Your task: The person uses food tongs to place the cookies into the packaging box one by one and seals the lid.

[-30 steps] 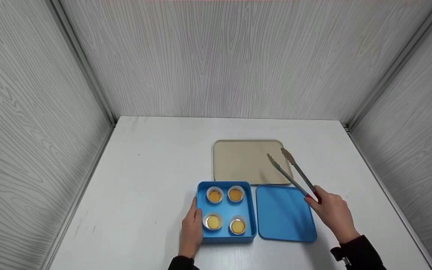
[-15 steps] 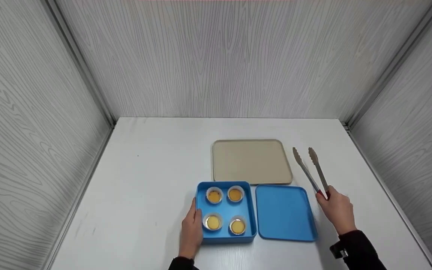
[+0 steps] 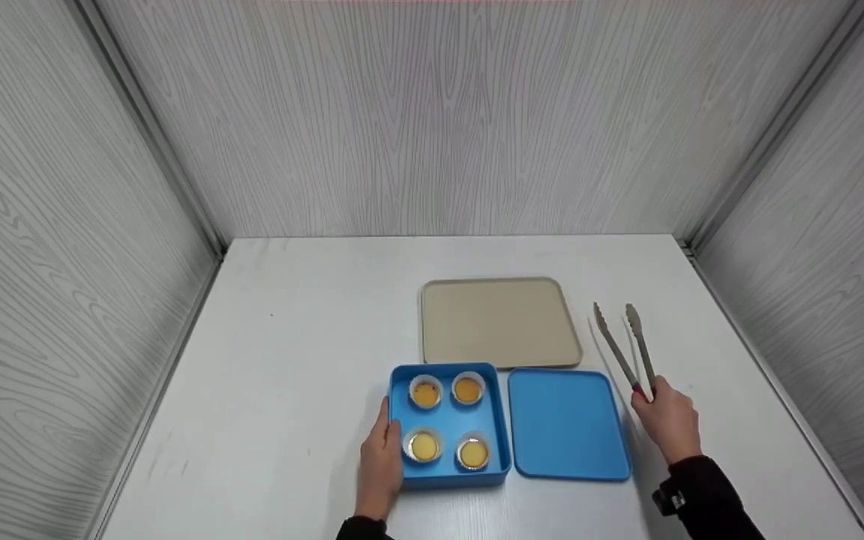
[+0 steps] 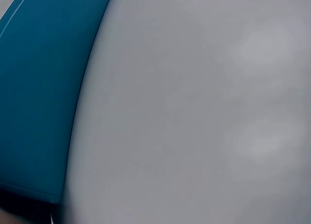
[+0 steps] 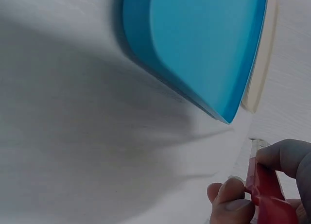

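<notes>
My left hand (image 3: 380,466) holds the left wall of a blue square box (image 3: 448,481), thumb at the rim. Inside stand several small tart-like cakes in pale cups with yellow tops, among them a far-left one (image 3: 425,392) and a near-right one (image 3: 472,453). My right hand (image 3: 668,421) grips a pair of tongs (image 3: 615,347) by the red handles (image 5: 266,185). Their metal arms are spread, pointing away from me, with nothing between the tips. In the left wrist view the box side (image 4: 43,97) fills the left; the hand is mostly hidden.
A flat blue lid (image 3: 568,425) lies right of the box, beside the right hand. Behind both is a beige tray (image 3: 500,322). The white table (image 3: 312,315) is enclosed by grey wood-grain walls (image 3: 447,120) at the back and sides.
My right hand has carried the tongs to the right, from over the beige tray to beyond its right edge, then slightly lower. The left hand and box have stayed in place.
</notes>
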Tool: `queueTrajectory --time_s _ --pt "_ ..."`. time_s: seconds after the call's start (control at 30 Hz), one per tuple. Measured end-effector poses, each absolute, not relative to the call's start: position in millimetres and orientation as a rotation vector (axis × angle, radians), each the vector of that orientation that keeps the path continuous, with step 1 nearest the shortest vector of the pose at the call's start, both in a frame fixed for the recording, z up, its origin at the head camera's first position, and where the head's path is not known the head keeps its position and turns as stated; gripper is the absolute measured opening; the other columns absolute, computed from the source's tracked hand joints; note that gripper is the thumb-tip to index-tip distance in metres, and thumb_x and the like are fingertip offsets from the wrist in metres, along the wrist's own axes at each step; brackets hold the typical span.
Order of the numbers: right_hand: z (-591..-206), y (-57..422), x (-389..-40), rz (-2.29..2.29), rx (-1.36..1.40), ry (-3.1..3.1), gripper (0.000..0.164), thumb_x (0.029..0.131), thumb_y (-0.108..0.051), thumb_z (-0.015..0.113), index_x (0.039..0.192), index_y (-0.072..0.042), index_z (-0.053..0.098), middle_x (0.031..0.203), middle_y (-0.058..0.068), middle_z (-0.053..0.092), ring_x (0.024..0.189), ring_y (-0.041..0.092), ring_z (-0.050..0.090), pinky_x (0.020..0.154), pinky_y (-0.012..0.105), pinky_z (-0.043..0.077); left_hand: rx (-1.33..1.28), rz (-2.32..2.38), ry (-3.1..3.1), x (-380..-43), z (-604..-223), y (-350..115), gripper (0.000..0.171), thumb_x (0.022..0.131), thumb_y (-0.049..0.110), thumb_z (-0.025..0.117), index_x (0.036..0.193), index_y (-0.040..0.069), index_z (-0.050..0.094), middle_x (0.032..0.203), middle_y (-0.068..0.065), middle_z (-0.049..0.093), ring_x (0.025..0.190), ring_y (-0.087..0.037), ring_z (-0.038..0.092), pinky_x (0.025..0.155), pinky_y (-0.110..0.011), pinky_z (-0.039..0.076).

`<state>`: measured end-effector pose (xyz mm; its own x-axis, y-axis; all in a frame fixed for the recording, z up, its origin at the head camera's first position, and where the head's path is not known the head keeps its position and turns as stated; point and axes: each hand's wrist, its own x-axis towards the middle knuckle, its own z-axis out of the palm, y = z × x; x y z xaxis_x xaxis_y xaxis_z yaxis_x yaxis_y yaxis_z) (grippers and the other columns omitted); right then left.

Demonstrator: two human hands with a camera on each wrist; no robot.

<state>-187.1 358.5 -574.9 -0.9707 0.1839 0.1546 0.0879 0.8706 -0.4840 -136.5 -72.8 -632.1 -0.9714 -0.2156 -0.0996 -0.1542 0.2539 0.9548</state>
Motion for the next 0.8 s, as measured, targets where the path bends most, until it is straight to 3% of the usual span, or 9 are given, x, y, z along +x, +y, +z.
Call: queueTrajectory --time_s 0.47,0.8 --pt "-584 357 -194 0.747 -0.233 -2.890 0.022 0.094 -0.016 0.064 0.086 0.000 0.052 0.069 0.013 0.058 0.061 0.030 0.053 0.054 0.046 0.044 0.366 -1.827 -2.453 -136 -633 -73 0.054 0.111 0.023 0.041 0.160 0.003 0.031 0.164 -0.012 0.034 0.152 -0.031 0.030 0.122 -0.052 0.028" --pt "-588 355 -198 0.765 -0.244 -2.913 0.024 0.096 -0.015 0.064 0.096 0.008 0.055 0.076 0.022 0.063 0.062 0.031 0.056 0.055 0.048 0.048 0.384 -1.860 -2.463 -137 -632 -72 0.055 0.111 0.025 0.040 0.161 0.004 0.028 0.166 -0.010 0.031 0.154 -0.029 0.026 0.123 -0.051 0.027"
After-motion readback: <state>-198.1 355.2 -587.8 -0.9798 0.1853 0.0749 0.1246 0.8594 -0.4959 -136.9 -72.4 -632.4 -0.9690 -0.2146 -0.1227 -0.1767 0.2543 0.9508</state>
